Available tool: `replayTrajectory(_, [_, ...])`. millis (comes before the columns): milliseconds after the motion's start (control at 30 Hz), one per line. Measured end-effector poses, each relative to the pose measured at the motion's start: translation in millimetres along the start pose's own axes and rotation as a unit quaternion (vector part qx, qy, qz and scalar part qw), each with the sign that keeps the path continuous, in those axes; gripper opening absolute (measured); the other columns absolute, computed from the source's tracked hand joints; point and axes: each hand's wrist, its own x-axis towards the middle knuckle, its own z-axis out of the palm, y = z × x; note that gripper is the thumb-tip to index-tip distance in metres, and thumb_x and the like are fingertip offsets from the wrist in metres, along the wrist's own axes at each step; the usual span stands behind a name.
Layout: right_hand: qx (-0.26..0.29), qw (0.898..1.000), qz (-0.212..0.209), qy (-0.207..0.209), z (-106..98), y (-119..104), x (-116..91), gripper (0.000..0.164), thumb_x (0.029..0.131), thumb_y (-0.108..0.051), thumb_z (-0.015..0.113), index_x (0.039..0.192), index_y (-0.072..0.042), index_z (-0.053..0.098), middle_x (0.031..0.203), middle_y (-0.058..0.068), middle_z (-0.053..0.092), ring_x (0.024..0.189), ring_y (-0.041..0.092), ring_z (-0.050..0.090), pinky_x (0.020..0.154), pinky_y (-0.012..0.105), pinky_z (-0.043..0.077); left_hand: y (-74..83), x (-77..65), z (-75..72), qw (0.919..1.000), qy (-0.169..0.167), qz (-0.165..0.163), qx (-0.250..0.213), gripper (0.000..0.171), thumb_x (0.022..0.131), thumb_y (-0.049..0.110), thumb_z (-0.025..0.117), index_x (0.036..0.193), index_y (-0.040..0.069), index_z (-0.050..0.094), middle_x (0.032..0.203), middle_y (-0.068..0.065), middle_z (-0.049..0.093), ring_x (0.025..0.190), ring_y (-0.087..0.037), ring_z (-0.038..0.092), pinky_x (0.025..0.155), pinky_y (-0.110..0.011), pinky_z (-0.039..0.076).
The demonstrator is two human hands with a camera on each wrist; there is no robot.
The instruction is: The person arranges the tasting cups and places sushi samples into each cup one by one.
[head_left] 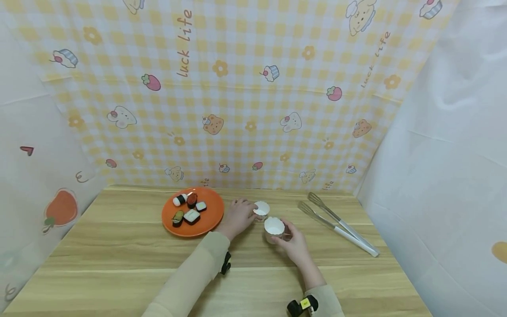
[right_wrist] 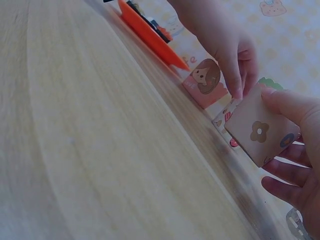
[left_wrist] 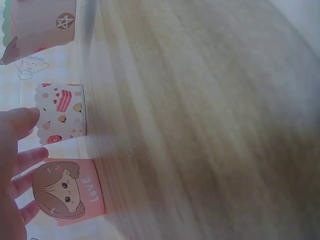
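Note:
My left hand (head_left: 239, 216) pinches the rim of a white patterned cupcake cup (head_left: 262, 208) standing on the wooden table, thumb on the near side. In the left wrist view, a pink cupcake cup (left_wrist: 70, 192) with a girl's face and "LOVE" stands beside it, close to my other left fingers; in the head view my left hand hides it. My right hand (head_left: 295, 246) grips a beige cupcake cup (right_wrist: 257, 125) with a brown flower, thumb on one side and fingers around the other. Green and pink scalloped edges show at its top; whether several are nested is unclear.
An orange plate (head_left: 211, 220) on the left carries several sushi pieces (head_left: 192, 216). Metal tongs (head_left: 344, 231) with pale handles lie at the right. A yellow checked cloth (head_left: 237, 97) hangs along the table's back edge, with white sheets at both sides.

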Motion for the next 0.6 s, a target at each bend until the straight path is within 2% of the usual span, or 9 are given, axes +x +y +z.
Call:
replayTrajectory(200, [0.004, 1.000, 0.002, -0.008, -4, -26, -5, 0.061, 0.081, -0.004, 0.076, 0.132, 0.012, 0.046, 0.111, 0.024, 0.061, 0.102, 0.037, 0.058, 0.086, 0.053, 0.050, 2.3, -1.1, -1.6, 0.9998, 0.015, 0.013, -0.006, 0.027, 0.092, 0.027, 0.067, 0.117, 0.017, 0.067, 0.121, -0.002, 0.063, 0.119, -0.025, 0.049, 0.104, -0.052, 0.034])
replayTrajectory(267, [0.005, 1.000, 0.001, -0.005, -4, -25, -5, 0.062, 0.081, -0.006, 0.077, 0.132, 0.010, 0.047, 0.111, 0.022, 0.061, 0.102, 0.035, 0.058, 0.087, 0.052, 0.051, 3.6, -2.3, -2.5, 0.9996, 0.022, 0.016, -0.008, 0.027, 0.092, 0.026, 0.067, 0.117, 0.016, 0.067, 0.121, -0.003, 0.062, 0.119, -0.025, 0.049, 0.104, -0.052, 0.034])
replayTrajectory(400, [0.006, 1.000, 0.004, 0.003, -1, -3, -1, 0.065, 0.079, -0.013, 0.080, 0.134, 0.004, 0.048, 0.112, 0.016, 0.062, 0.102, 0.030, 0.059, 0.087, 0.045, 0.052, 5.5, -4.3, -4.0, 0.9994, 0.029, 0.019, -0.010, 0.029, 0.091, 0.029, 0.068, 0.117, 0.016, 0.067, 0.120, -0.003, 0.063, 0.119, -0.025, 0.049, 0.103, -0.052, 0.035])
replayTrajectory(600, [0.002, 1.000, -0.008, 0.002, -2, -2, -2, 0.066, 0.079, -0.021, 0.080, 0.133, 0.002, 0.050, 0.110, 0.012, 0.063, 0.101, 0.028, 0.059, 0.086, 0.042, 0.053, 10.3, -5.1, -8.4, 0.9988, 0.031, 0.014, -0.036, 0.031, 0.093, 0.033, 0.065, 0.120, 0.018, 0.066, 0.120, -0.001, 0.062, 0.118, -0.026, 0.049, 0.103, -0.052, 0.034])
